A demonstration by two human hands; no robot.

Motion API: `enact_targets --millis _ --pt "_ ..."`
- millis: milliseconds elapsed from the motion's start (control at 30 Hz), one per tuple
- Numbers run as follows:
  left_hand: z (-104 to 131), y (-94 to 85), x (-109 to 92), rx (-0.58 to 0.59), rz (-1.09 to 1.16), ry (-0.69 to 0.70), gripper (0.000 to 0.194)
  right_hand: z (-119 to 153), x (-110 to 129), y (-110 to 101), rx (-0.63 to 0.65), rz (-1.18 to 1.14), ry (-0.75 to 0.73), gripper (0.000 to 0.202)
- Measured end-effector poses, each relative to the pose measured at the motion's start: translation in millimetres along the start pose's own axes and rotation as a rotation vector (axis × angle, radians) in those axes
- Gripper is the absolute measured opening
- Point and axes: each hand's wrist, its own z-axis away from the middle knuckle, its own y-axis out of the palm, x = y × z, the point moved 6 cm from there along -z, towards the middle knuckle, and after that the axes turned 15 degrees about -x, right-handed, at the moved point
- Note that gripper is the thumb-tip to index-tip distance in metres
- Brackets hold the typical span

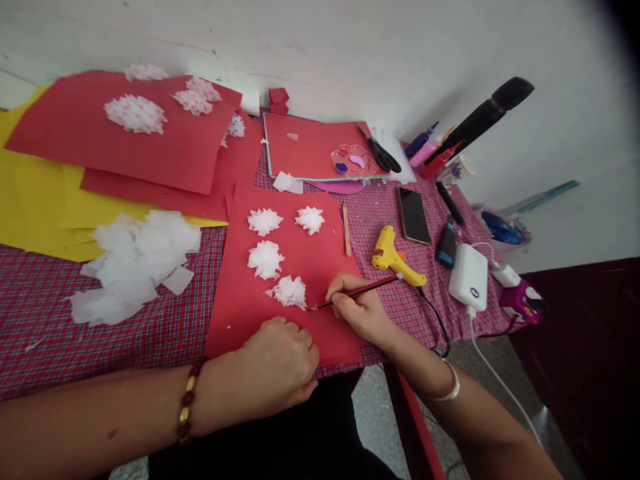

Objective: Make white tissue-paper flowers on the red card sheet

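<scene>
My right hand [363, 310] pinches a thin dark-red brush [373, 287], its tip at the lower right edge of a white ruffled paper tuft [290, 292]. That tuft is one of several on a red sheet [310, 257] lying on the checked cloth. My left hand [277, 363] rests as a loose fist on the sheet's lower edge, its fingers curled under; whether it holds anything is hidden.
White paper squares [140, 257] are piled at the left, below red sheets [150, 157] with pink-dotted tufts. A palette [353, 160] and scissors [383, 153] lie behind. At the right are a yellow glue gun [395, 257], a phone [413, 215] and a white power bank [469, 277].
</scene>
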Motion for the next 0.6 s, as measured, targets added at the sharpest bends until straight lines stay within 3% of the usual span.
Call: enact_targets --millis 200,600 --pt "-1 -1.2 1 0.003 0.009 -0.01 0.022 -1 1 -1 -0.01 0.024 -0.008 0.013" --pt "1 -0.5 0 0.022 0.007 -0.01 0.023 -2 -10 -10 -0.161 0.018 0.043 0.012"
